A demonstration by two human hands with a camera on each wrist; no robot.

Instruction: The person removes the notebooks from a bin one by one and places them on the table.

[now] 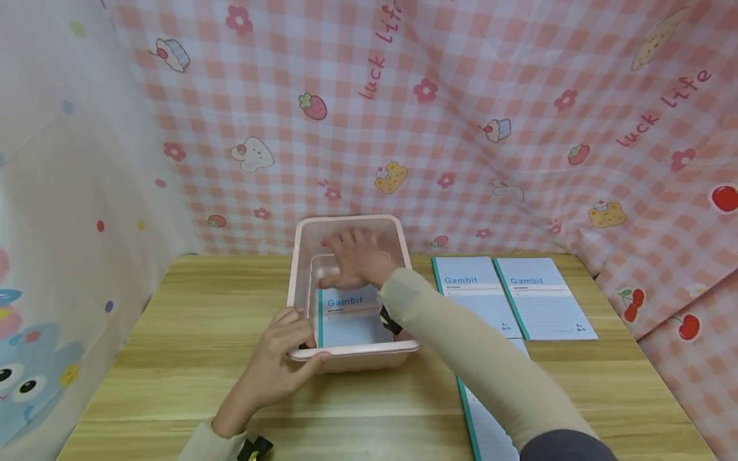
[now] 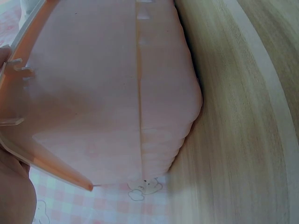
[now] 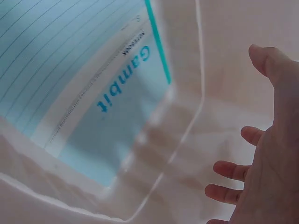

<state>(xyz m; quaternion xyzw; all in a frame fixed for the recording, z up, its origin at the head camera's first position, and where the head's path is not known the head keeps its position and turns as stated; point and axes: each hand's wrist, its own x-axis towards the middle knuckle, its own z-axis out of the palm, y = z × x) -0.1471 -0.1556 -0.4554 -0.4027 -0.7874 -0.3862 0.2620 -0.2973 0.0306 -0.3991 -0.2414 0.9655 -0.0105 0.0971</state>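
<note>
A pink plastic bin [image 1: 350, 349] stands on the table with a notebook [image 1: 352, 323] marked "Gambit" lying flat on its floor. My left hand [image 1: 280, 358] grips the bin's near left corner, thumb outside and fingers over the rim. In the left wrist view the bin's side wall [image 2: 93, 93] fills much of the picture. Inside the bin, above the notebook's far end, my right hand [image 1: 356, 259] is spread with its fingers apart and holds nothing. The right wrist view shows these spread fingers [image 3: 231, 170] apart from the notebook [image 3: 117, 121].
To the right of the bin two more notebooks [image 1: 469, 282] [image 1: 544, 298] lie side by side. Nearer, another notebook [image 1: 487, 419] is partly covered by my right sleeve [image 1: 478, 358]. A checked cloth [image 1: 357, 128] hangs behind the wooden table [image 1: 190, 346].
</note>
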